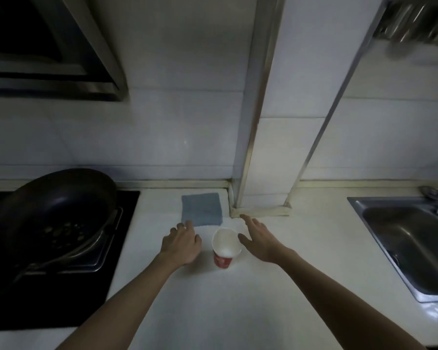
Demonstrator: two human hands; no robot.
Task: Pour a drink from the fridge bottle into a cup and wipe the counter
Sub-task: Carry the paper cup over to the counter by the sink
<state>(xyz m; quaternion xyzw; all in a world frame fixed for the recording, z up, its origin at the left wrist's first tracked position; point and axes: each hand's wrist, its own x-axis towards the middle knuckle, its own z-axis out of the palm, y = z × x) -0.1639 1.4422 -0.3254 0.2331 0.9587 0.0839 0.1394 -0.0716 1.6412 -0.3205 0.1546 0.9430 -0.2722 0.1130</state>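
Note:
A red paper cup (225, 248) with a white inside stands upright on the white counter (213, 299). Whether it holds any liquid I cannot tell. Just behind it lies a folded blue cloth (202, 209), flat against the wall side of the counter. My left hand (181, 245) hovers left of the cup, its fingers curled loosely and their tips at the cloth's front left corner. My right hand (259, 239) is right of the cup, fingers spread and apart from it. Neither hand holds anything. No bottle is in view.
A dark pan (53, 208) sits tilted on the black stove (61, 286) at the left. A steel sink (410, 243) lies at the right with a tap base behind it. A tiled pillar (261, 173) rises behind the cloth. A range hood (48, 54) hangs at the upper left.

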